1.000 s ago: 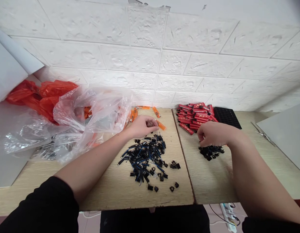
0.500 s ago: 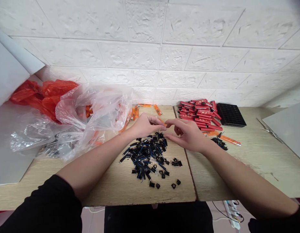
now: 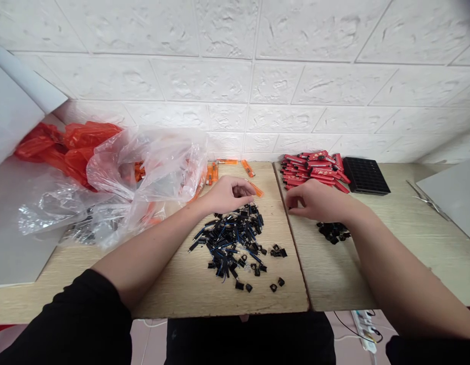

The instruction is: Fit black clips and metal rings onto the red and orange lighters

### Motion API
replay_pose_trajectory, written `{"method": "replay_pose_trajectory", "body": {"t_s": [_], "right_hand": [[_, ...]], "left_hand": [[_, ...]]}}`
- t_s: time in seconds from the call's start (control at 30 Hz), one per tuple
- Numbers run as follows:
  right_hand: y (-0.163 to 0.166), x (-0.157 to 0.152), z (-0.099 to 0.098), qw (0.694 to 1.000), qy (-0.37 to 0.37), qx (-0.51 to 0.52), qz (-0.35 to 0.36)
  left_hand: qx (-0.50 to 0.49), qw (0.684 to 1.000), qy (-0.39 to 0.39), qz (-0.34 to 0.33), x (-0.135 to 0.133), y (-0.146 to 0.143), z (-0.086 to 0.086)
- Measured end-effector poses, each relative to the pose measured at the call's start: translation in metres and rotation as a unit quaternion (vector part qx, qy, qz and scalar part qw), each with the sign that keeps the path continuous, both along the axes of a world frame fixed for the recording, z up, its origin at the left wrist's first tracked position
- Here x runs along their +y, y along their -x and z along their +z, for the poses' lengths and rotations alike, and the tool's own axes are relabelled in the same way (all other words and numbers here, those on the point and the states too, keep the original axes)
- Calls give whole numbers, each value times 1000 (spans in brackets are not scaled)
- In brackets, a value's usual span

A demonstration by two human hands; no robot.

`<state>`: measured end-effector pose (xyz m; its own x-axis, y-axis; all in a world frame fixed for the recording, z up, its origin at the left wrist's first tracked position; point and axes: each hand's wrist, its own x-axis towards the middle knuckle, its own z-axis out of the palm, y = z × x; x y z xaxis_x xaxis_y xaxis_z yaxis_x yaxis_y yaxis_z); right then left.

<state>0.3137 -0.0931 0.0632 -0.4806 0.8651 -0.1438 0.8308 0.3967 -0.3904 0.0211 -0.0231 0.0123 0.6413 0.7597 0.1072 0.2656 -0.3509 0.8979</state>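
My left hand (image 3: 231, 195) hovers at the far edge of a pile of small black parts with blue wires (image 3: 230, 241). Its thumb and fingers are closed in a pinch; whatever is between them is too small or hidden. An orange strip (image 3: 256, 188) lies just beyond those fingertips. My right hand (image 3: 320, 202) is over the right-hand board, in front of a heap of red flat cases (image 3: 314, 170). Its fingers are curled towards the thumb, with a dark spot between them that I cannot identify. Beneath that wrist sits a smaller cluster of black pieces (image 3: 333, 232).
Clear plastic bags (image 3: 151, 167) and a red bag (image 3: 75, 152) fill the left side. More orange strips (image 3: 212, 174) lie by the wall. A black gridded tray (image 3: 366, 176) and metal tweezers (image 3: 428, 200) are at right. Loose black pieces (image 3: 278, 251) dot the front.
My right hand has moved right, away from my left hand, and now covers the orange strips near the red cases. My left hand has stayed nearly in place.
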Motion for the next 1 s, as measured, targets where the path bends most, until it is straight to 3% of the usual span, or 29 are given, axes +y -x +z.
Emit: {"method": "replay_pose_trajectory", "body": {"t_s": [0.1,0.2,0.37,0.53,0.73,1.0], "right_hand": [[-21,-2,9,992,101,-71,-25],[-35,-5,13,984,131,-107,-51],[-22,-7,9,992,5,-103,-67],[24,-11,-4,989,-131,68,-12],[54,-16,-30,970,-125,207,37],[61,-11,-43,971,-110,208,37]], "left_hand": [[7,997,-48,-58,4,5,0],[4,990,-93,-106,6,7,3],[-12,984,-133,-115,7,6,0],[-9,984,-142,-111,6,6,-1],[-9,981,-161,-110,6,6,-3],[3,982,-147,-115,6,6,0]]}}
